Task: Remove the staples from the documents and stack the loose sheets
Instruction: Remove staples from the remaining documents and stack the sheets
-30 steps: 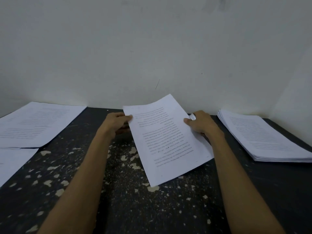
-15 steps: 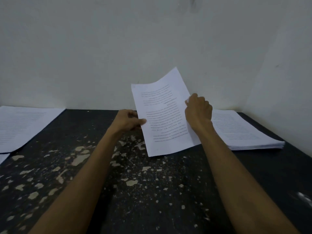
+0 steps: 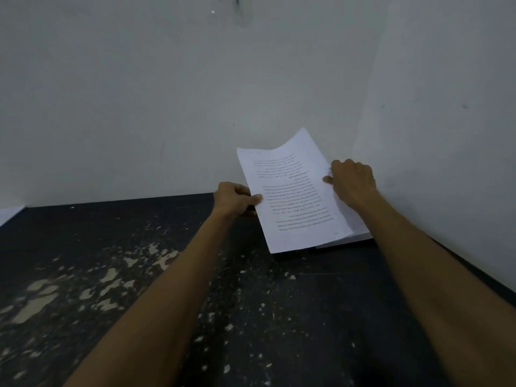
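Observation:
A white printed sheet (image 3: 293,196) is held between both hands, tilted, above the stack of loose sheets (image 3: 357,233) in the table's far right corner. My left hand (image 3: 236,201) pinches the sheet's left edge, thumb on top. My right hand (image 3: 351,181) grips its right edge, and a small shiny object shows at its fingers; what it is I cannot tell. The sheet covers most of the stack, of which only the near right edge shows.
The table (image 3: 251,303) is black with pale chipped patches. White walls close it at the back and right. A corner of other papers (image 3: 9,213) shows at the far left edge.
Both hands have carried the sheet to the right, from the table's middle to over the right-hand stack. The view has turned right, so the left papers have nearly left the frame.

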